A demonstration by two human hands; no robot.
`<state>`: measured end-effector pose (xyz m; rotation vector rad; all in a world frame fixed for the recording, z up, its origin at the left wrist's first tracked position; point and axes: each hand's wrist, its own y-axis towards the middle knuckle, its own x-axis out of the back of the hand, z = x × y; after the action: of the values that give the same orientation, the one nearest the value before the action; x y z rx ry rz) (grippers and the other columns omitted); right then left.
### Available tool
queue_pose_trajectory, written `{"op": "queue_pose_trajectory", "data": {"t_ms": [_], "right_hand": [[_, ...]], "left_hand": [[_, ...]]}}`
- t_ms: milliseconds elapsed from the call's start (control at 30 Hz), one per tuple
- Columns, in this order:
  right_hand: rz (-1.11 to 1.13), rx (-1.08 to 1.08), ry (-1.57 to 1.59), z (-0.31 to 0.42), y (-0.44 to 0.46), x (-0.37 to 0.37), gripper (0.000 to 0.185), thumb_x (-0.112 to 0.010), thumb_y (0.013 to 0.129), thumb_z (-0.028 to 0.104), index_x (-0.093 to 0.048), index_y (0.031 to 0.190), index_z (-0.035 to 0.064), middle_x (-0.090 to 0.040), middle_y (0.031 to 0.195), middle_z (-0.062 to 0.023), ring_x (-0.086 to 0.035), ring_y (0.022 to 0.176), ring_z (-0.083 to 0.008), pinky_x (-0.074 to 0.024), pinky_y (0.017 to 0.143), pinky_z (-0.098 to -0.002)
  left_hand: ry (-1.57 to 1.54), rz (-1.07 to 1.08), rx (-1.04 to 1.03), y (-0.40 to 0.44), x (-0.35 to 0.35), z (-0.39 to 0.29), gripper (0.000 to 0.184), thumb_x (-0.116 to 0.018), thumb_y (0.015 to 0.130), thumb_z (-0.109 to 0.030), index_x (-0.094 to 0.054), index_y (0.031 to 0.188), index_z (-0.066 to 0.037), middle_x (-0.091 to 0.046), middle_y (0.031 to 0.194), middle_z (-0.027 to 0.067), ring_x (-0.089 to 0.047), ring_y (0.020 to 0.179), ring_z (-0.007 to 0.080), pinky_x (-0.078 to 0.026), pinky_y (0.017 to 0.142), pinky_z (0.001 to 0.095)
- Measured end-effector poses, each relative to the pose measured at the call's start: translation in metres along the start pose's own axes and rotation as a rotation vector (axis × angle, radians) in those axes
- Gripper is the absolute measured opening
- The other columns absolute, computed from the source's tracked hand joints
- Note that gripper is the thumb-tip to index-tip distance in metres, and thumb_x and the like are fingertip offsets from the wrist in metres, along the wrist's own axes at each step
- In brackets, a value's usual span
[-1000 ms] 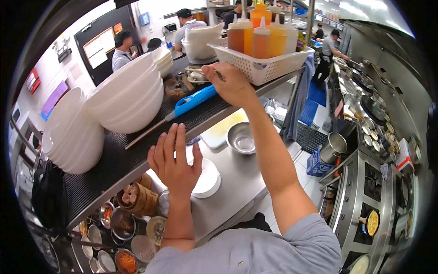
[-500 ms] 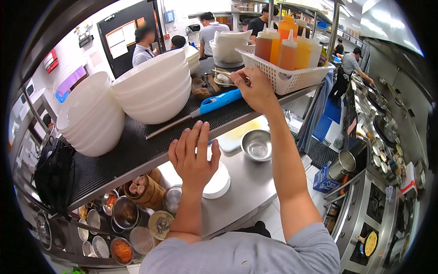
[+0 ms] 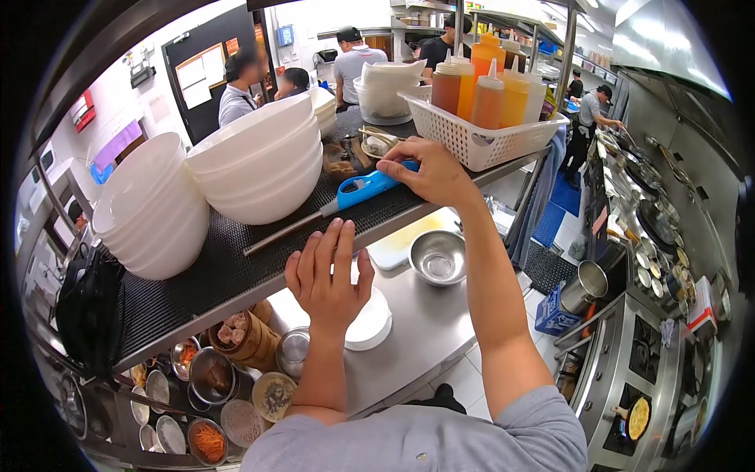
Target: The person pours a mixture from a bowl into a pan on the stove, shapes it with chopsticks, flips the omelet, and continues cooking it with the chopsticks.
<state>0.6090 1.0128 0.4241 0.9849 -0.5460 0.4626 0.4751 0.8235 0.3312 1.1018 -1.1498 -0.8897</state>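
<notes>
My right hand (image 3: pixel 429 171) is closed around the rear end of a blue long-nosed lighter (image 3: pixel 368 189), which lies along the front of the black mesh-covered shelf (image 3: pixel 271 263). Its metal barrel points left. Fingers and palm hide the end of the handle. My left hand (image 3: pixel 329 275) rests with stretched fingers at the shelf's front edge, just below the lighter barrel, holding nothing. Behind the lighter are a container of dark brown pieces (image 3: pixel 346 160) and a small white dish (image 3: pixel 379 145) with thin sticks across it.
Stacked white bowls (image 3: pixel 255 161) fill the shelf's left; a white basket (image 3: pixel 484 141) of squeeze bottles stands right. Below are a steel bowl (image 3: pixel 438 257), white plates (image 3: pixel 370 322), a bamboo steamer (image 3: pixel 255 346) and ingredient bowls. A pan (image 3: pixel 638 418) sits on the stove. Several people work beyond.
My right hand has come down from beside the small dish onto the lighter's handle. My left hand keeps its place at the shelf edge. The view has shifted slightly.
</notes>
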Motion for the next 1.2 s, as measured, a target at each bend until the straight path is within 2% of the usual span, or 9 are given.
{"op": "queue_pose_trajectory", "data": {"t_ms": [100, 267, 333, 400, 633, 700, 833, 900, 1200], "right_hand": [[0.051, -0.006, 0.119, 0.008, -0.002, 0.004, 0.035, -0.073, 0.085, 0.039, -0.073, 0.097, 0.0066, -0.069, 0.093, -0.0106, -0.063, 0.083, -0.023, -0.0501, 0.075, -0.0343], [0.123, 0.121, 0.207, 0.007, -0.005, 0.008, 0.031, -0.08, 0.081, 0.028, -0.073, 0.104, 0.0081, -0.068, 0.094, -0.0058, -0.058, 0.081, -0.0169, -0.0471, 0.073, -0.0301], [0.14, 0.122, 0.209, 0.006, -0.005, 0.01, 0.034, -0.08, 0.081, 0.028, -0.072, 0.106, 0.008, -0.068, 0.097, -0.0062, -0.058, 0.085, -0.0166, -0.047, 0.074, -0.0304], [0.163, 0.112, 0.224, 0.005, -0.004, 0.01, 0.035, -0.08, 0.081, 0.027, -0.072, 0.111, 0.0107, -0.066, 0.102, -0.0025, -0.057, 0.094, -0.0145, -0.0431, 0.079, -0.0275], [0.128, 0.13, 0.134, 0.0, -0.004, 0.009, 0.034, -0.079, 0.082, 0.024, -0.071, 0.112, 0.0102, -0.065, 0.105, -0.0042, -0.057, 0.098, -0.0177, -0.045, 0.085, -0.0305], [0.183, 0.125, 0.182, 0.001, -0.004, 0.01, 0.033, -0.078, 0.083, 0.022, -0.07, 0.114, 0.0113, -0.065, 0.106, -0.0032, -0.057, 0.098, -0.0162, -0.0445, 0.086, -0.031], [0.234, 0.096, 0.31, 0.003, -0.008, 0.016, 0.033, -0.076, 0.084, 0.019, -0.069, 0.115, 0.0122, -0.065, 0.107, -0.0015, -0.057, 0.097, -0.0144, -0.0444, 0.086, -0.0308], [0.237, 0.097, 0.339, 0.006, -0.009, 0.019, 0.032, -0.075, 0.083, 0.017, -0.069, 0.114, 0.0114, -0.068, 0.105, -0.0074, -0.061, 0.091, -0.0179, -0.0485, 0.083, -0.0316], [0.244, 0.095, 0.271, -0.001, -0.007, 0.013, 0.03, -0.075, 0.085, 0.017, -0.069, 0.113, 0.0088, -0.068, 0.098, -0.0068, -0.061, 0.087, -0.0169, -0.0487, 0.079, -0.0307]], "left_hand": [[-0.014, 0.016, 0.011, 0.002, 0.003, -0.002, 0.036, -0.063, 0.088, -0.03, -0.067, 0.121, -0.017, -0.065, 0.122, -0.0029, -0.055, 0.113, 0.017, -0.03, 0.105, 0.0374], [-0.03, 0.042, 0.015, 0.003, 0.007, -0.003, 0.038, -0.063, 0.088, -0.03, -0.066, 0.123, -0.016, -0.065, 0.123, -0.0013, -0.055, 0.113, 0.0189, -0.03, 0.105, 0.0382], [-0.034, 0.047, 0.015, 0.004, 0.007, -0.004, 0.038, -0.063, 0.088, -0.031, -0.066, 0.123, -0.015, -0.065, 0.123, -0.0011, -0.055, 0.112, 0.0192, -0.03, 0.105, 0.0383], [-0.036, 0.049, 0.012, 0.004, 0.008, -0.004, 0.038, -0.063, 0.088, -0.031, -0.066, 0.123, -0.015, -0.065, 0.123, -0.0009, -0.055, 0.112, 0.0195, -0.03, 0.105, 0.0385], [-0.032, 0.055, 0.036, 0.004, 0.006, -0.008, 0.04, -0.063, 0.088, -0.032, -0.064, 0.124, -0.014, -0.065, 0.123, -0.0003, -0.055, 0.114, 0.0213, -0.03, 0.105, 0.041], [-0.029, 0.045, 0.034, 0.005, 0.004, -0.009, 0.04, -0.064, 0.088, -0.032, -0.065, 0.123, -0.014, -0.065, 0.122, -0.0005, -0.055, 0.113, 0.0213, -0.03, 0.105, 0.0411], [-0.008, 0.017, 0.044, 0.005, 0.002, -0.009, 0.037, -0.064, 0.087, -0.031, -0.067, 0.12, -0.015, -0.066, 0.121, -0.0015, -0.055, 0.112, 0.0197, -0.03, 0.104, 0.0395], [0.001, 0.013, 0.055, 0.005, 0.001, -0.01, 0.035, -0.064, 0.088, -0.031, -0.068, 0.118, -0.016, -0.066, 0.12, -0.0023, -0.056, 0.111, 0.0183, -0.03, 0.104, 0.038], [-0.005, 0.01, 0.059, 0.005, 0.001, -0.009, 0.034, -0.065, 0.087, -0.03, -0.068, 0.118, -0.016, -0.067, 0.119, -0.0021, -0.056, 0.11, 0.0182, -0.029, 0.105, 0.0381]]}}
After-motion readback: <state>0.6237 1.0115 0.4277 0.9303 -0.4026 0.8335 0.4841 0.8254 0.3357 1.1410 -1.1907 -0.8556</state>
